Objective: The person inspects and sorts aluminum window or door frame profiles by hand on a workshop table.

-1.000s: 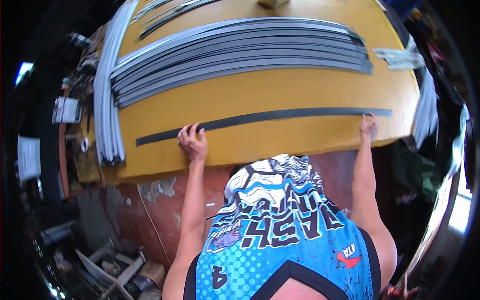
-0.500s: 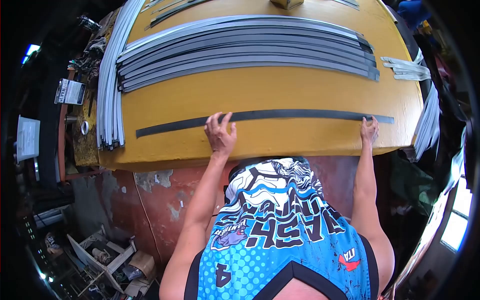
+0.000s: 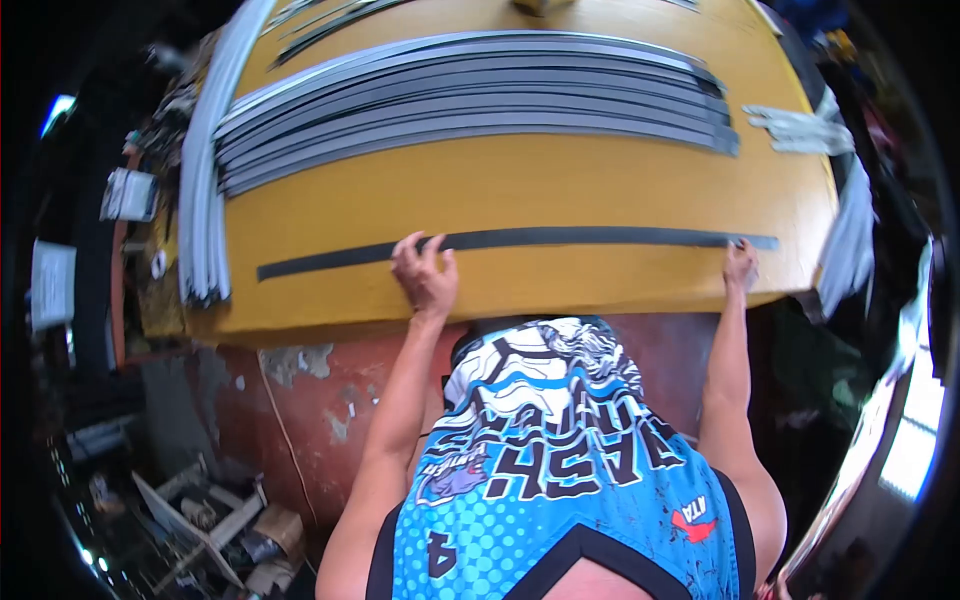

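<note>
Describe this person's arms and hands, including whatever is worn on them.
The left hand and right hand are bare: no glove or wristband shows. Both arms are uncovered, as the jersey is sleeveless. It is bright blue and white with black trim at the armholes and neck, dark lettering, lighter blue dots and a small red mark.

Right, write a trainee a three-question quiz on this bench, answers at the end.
1. True or false: bare yellow tabletop separates the long, flat, dark grey strip from the broad row of flat grey strips.
2. Which hand is nearer the single strip's paler end?
3. Pick one. The single strip's length runs: A) straight away from the person; B) from left to right in front of the person.

Key: 1. True. 2. The right hand. 3. B.
</note>
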`<state>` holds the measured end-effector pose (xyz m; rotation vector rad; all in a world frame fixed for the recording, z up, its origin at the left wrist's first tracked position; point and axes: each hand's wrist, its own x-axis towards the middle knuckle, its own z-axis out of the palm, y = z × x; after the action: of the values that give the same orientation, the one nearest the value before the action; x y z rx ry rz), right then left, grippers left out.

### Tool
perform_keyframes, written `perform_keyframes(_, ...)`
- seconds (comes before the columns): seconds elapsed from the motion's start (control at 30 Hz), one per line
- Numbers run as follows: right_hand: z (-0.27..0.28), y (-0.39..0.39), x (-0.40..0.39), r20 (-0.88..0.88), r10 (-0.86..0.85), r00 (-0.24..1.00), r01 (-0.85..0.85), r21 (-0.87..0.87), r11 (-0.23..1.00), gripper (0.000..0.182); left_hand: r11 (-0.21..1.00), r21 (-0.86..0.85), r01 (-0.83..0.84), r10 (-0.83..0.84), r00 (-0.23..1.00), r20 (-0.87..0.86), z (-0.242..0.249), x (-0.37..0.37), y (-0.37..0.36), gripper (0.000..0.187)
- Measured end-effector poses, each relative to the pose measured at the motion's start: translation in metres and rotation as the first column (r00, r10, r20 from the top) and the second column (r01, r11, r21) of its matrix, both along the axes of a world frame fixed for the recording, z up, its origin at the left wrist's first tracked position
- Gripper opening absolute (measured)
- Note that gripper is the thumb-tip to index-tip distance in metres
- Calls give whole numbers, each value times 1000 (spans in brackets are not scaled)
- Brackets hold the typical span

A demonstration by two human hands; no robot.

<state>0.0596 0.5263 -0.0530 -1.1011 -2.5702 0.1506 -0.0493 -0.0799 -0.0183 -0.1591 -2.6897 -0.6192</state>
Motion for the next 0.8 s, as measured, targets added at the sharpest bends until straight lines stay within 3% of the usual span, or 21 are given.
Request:
perform_keyframes(0.07,2,1,-2,-96,19,995,-11,87,996,37,999,25,33,-33,999,7,2,-1,13,27)
perform_keyframes(0.13,-3,21,-2,-134,75,988,-52,168,985,35,985,43,167,-168,986,16,6,4,49,27)
perform_keyframes(0.23,8,27,-3,-175,25,984,0,142,990,36,932,94,350,-360,926,112,12,18,121,30)
perform_keyframes(0.4,11,54,2,-195,-16,981,25,42,999,34,823,117,556,-567,816,110,13,38,228,38)
perform_keyframes(0.47,13,63,6,-194,6,981,6,61,998,32,836,83,543,-549,827,119,11,44,254,34)
perform_keyframes(0.6,40,63,11,-296,-30,955,13,-60,998,27,885,54,462,-465,881,90,13,51,273,21)
perform_keyframes(0.73,43,94,-1,-438,-91,894,1,-201,980,18,961,29,276,-277,960,38,8,48,280,12)
perform_keyframes(0.8,43,108,-19,-484,-98,869,18,-169,986,16,977,46,208,-209,977,27,5,49,283,8)
